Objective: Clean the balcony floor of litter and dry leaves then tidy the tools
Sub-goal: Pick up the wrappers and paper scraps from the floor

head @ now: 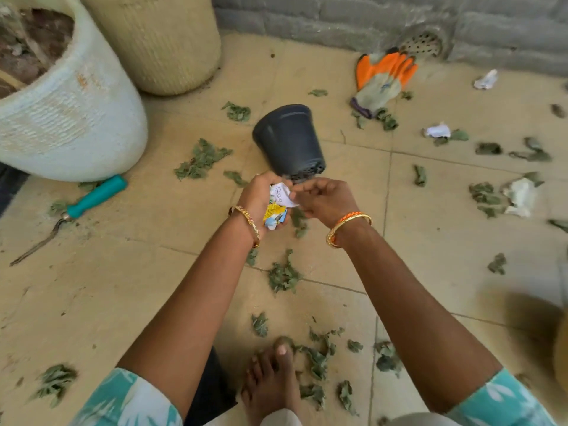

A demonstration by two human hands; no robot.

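Both hands (293,196) hold crumpled papers (278,204) above leaf-strewn floor (123,272)

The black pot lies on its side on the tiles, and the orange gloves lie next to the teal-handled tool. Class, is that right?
Not quite. The head view shows the black pot on its side, but the orange gloves lie near the wall drain, far from the teal-handled tool.

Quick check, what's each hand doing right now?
Left hand: closed around a bunch of crumpled paper scraps.
Right hand: fingers curled, pinching the white scrap at the top of that bunch.
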